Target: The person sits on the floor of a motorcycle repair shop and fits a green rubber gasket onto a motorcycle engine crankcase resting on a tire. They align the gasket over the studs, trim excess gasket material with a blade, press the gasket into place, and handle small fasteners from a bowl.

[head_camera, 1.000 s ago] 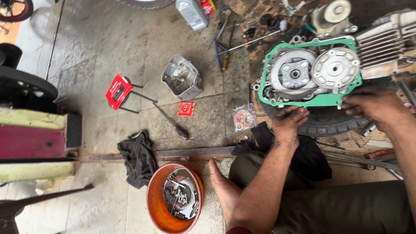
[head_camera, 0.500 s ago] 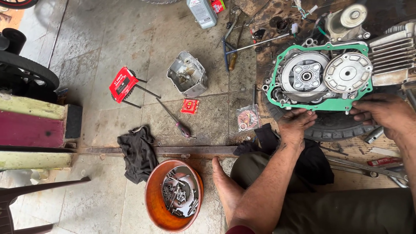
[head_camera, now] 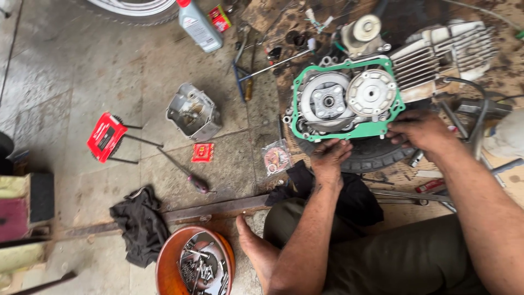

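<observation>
From the head camera, the left hand (head_camera: 329, 158) rests on the lower edge of the green gasket (head_camera: 297, 117), fingers curled down against it near the bottom left corner. The right hand (head_camera: 419, 130) presses the gasket's lower right corner, fingers bent and touching the rim; neither hand fully grips it. The gasket lies around the open engine (head_camera: 349, 98), which sits on a black tyre (head_camera: 371, 155) just under both sets of fingers. Just left of the left fingers lies a small clear bag of parts (head_camera: 275, 158). Farther left sit a red packet (head_camera: 202, 152), a screwdriver (head_camera: 185, 172) and a grey metal cover (head_camera: 194, 112). Below, well apart from the fingers, an orange bowl (head_camera: 164, 270) holds metal pieces, beside a black rag (head_camera: 141, 224).
</observation>
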